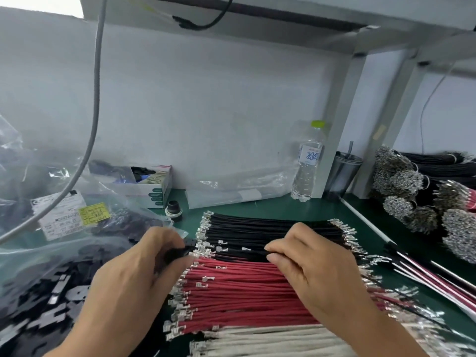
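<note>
Left hand (144, 264) gripped a black connector housing (177, 252) by the terminal ends, right hand (304, 258) pinched one black wire (247, 251) atop the bench (322, 204) rows; insertion looked barely begun, red wires (244, 292) and white wires (257, 338) seemingly untouched.

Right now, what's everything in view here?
black crimped wires: many, black, far row
red crimped wires: many, red, middle row
white crimped wires: many, white, nearest row
small black plastic part: one, black, in left fingers
clear water bottle: one, green cap, back right
grey metal tumbler: one, grey, beside bottle
clear plastic bags: several, holding black parts, left
tied wire bundles: several, black and red, right
left hand: pinches part
right hand: pinches black wires
</note>
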